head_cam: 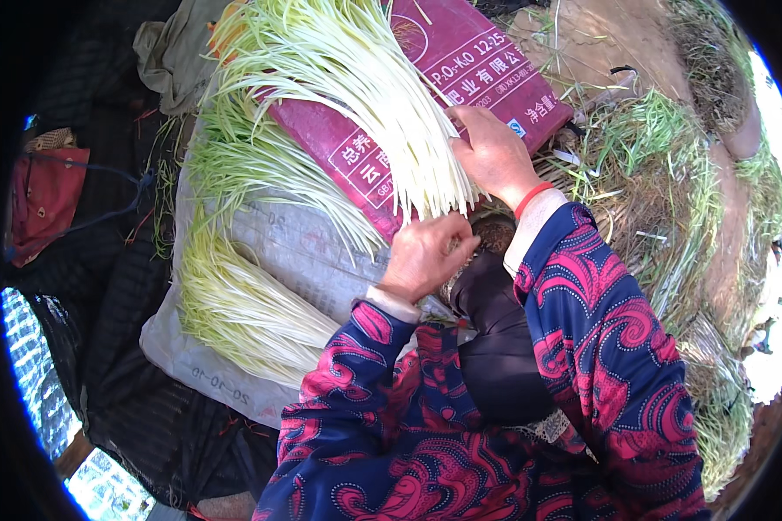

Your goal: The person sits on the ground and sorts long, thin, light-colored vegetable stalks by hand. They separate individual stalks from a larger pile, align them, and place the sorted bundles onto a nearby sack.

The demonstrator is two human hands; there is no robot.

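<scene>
A large bundle of blanched chives (391, 111), pale at the cut ends and yellow-green at the tips, lies across a purple woven fertilizer sack (319, 133). My right hand (495, 153) rests against the right side of the bundle near its white ends, thumb and fingers at the stems. Just below those ends is my left hand (430, 254), its fingers curled; whether it pinches any stem is hidden. To the left, a greener bunch (280, 176) and another pale yellow bunch (254, 306) lie on a whitish woven sack (287, 241).
Loose grass and plant trimmings (651, 169) are heaped on the right over bare soil (619, 39). Black netting (124, 325) spreads along the left, with a red cloth (49, 202) and a blue cord on it. A grey-green cloth (176, 58) lies at the upper left.
</scene>
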